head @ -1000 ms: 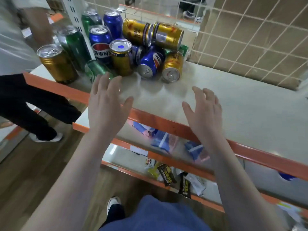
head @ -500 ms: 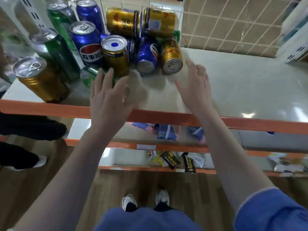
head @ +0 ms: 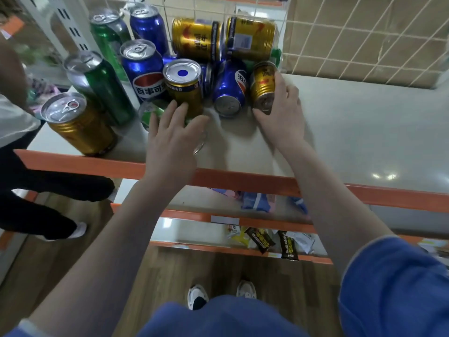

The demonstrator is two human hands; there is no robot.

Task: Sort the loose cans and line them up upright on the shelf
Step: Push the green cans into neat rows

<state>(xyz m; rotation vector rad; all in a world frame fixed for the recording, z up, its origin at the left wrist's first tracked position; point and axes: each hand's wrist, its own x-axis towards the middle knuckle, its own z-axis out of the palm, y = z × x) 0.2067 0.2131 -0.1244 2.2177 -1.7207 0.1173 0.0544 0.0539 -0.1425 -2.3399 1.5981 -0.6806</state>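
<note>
A pile of cans fills the back left of the beige shelf (head: 352,132). My right hand (head: 281,113) grips a small gold can (head: 262,88) that lies on its side at the pile's right edge. My left hand (head: 172,137) reaches with straight fingers over a green can (head: 149,111) lying flat, its fingertips at the foot of an upright gold can (head: 183,86) with a blue dot on its lid. A blue can (head: 230,90) lies on its side between the hands. Two gold cans (head: 196,38) (head: 251,37) lie stacked on top at the back.
Upright blue (head: 143,66), green (head: 99,81) and gold (head: 77,125) cans stand at the left. A wire grid (head: 364,37) backs the shelf. An orange rail (head: 243,180) edges its front, with snack packets (head: 274,242) on lower shelves. Another person (head: 14,117) stands at the left.
Both hands moved forward into the pile. My right hand closed around the small gold can; my left hand reached the green can and the upright gold can.
</note>
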